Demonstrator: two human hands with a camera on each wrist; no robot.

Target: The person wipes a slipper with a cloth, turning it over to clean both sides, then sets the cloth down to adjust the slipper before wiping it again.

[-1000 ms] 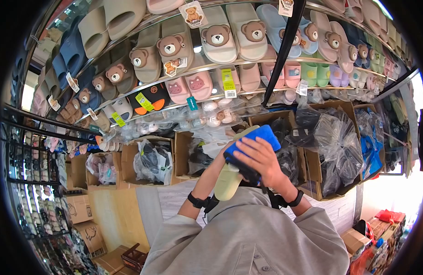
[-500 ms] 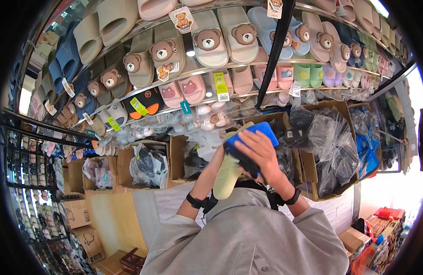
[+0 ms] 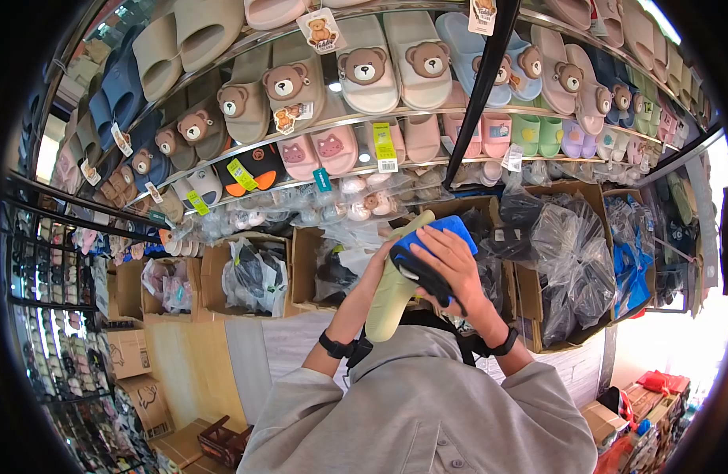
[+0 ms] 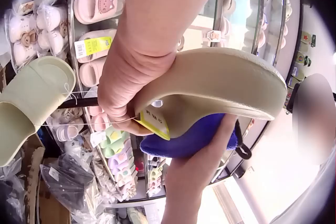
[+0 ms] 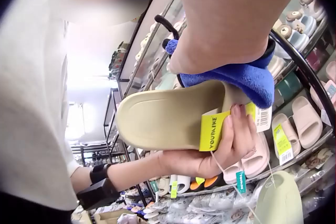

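A pale green slipper [image 3: 386, 308] is held up in front of the chest. My left hand [image 5: 233, 140] grips its edge near the strap, fingers curled round it. A yellow tag [image 5: 212, 132] hangs there on a thin string. That string runs to a second pale green slipper [image 4: 37, 98], which dangles beside the left hand. My right hand [image 3: 449, 265] holds a fuzzy blue pad [image 3: 459, 229] with a black backing and loop, its fingers spread over the top. The pad lies against the strap of the held slipper, hiding part of it.
Shelves of slippers [image 3: 368, 67], many with bear faces, rise ahead. Below them stand open cardboard boxes [image 3: 530, 304] with plastic-wrapped goods. A black post [image 3: 476, 110] crosses the shelves. Closed boxes [image 3: 147, 403] stand at the left, a racked display [image 3: 56, 347] beyond them.
The right hand and blue pad have shifted slightly over the slipper, and the slipper has turned a little, showing more of its upper end. Both hands keep their hold.
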